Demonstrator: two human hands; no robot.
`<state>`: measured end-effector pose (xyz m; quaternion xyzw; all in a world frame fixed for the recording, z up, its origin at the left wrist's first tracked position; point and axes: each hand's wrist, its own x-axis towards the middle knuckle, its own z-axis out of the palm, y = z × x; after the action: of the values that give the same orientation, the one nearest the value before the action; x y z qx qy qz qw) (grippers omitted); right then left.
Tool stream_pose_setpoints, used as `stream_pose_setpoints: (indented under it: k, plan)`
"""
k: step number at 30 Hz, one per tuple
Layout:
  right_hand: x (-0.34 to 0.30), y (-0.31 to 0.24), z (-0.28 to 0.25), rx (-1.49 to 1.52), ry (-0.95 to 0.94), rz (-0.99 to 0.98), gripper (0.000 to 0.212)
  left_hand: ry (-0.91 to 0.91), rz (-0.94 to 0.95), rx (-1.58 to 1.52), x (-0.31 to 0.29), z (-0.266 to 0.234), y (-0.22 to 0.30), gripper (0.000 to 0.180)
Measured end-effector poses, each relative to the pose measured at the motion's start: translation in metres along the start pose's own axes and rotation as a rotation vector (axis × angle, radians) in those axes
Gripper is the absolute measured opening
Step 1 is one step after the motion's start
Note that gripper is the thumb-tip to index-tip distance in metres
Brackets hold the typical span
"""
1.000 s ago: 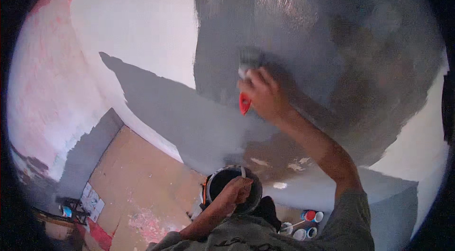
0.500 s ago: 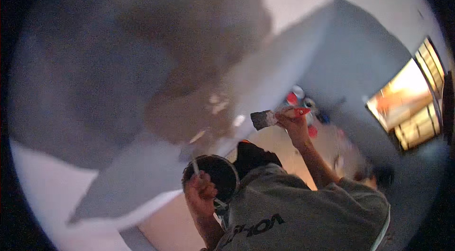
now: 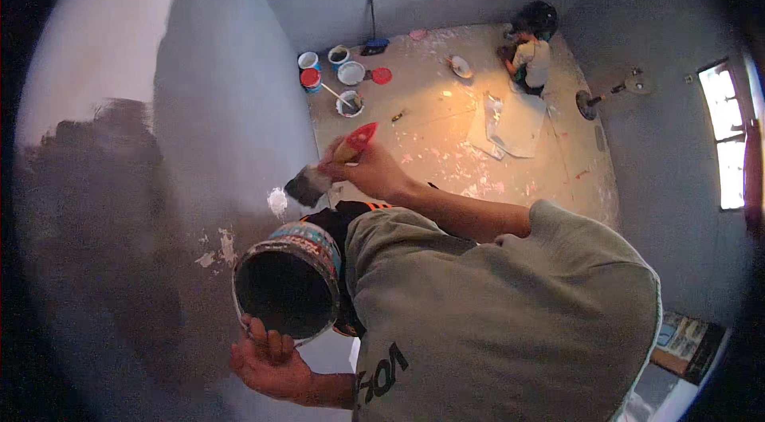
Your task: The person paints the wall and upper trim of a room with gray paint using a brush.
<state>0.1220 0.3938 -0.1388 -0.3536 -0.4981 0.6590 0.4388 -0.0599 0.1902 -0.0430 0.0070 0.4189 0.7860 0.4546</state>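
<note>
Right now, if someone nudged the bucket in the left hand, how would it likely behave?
The bucket would probably swing or tip, since the left hand appears to hold it at one edge. Its round shape shows no sagging, suggesting it is stiff. Weight is hard to judge: its inside looks too dark.

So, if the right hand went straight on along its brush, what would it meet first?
Probably the wall, around the white patch: the brush in the right hand points down and left at it in the picture, though depth is hard to judge.
</note>
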Motion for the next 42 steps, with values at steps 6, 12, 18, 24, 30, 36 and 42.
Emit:
stream_pose_setpoints:
  k: [6,12,18,24,30,36,42]
  plan:
    - [0.016,0.035,0.035,0.011,-0.098,-0.150,0.013,-0.024,-0.108,0.010,0.039,-0.013,-0.014,0.039]
    - [0.022,0.005,0.029,0.136,-0.145,-0.139,0.018,0.109,-0.084,0.064,0.015,0.027,-0.023,0.038]
    - [0.027,0.004,0.021,0.135,-0.163,-0.147,0.016,0.247,0.004,0.194,0.008,0.037,-0.025,0.038]
    - [0.021,0.000,0.029,0.107,-0.134,-0.038,0.008,0.285,0.013,0.148,0.006,0.019,-0.024,0.038]
    - [0.016,0.011,0.045,0.233,-0.228,0.018,0.008,0.246,0.005,0.095,0.004,0.004,-0.025,0.037]
    - [0.006,0.007,0.051,0.205,-0.292,0.020,0.012,0.222,0.024,0.113,-0.004,-0.007,-0.029,0.040]
    - [-0.011,0.005,0.060,0.386,-0.272,0.283,0.012,0.300,0.047,0.064,-0.009,-0.002,-0.032,0.033]
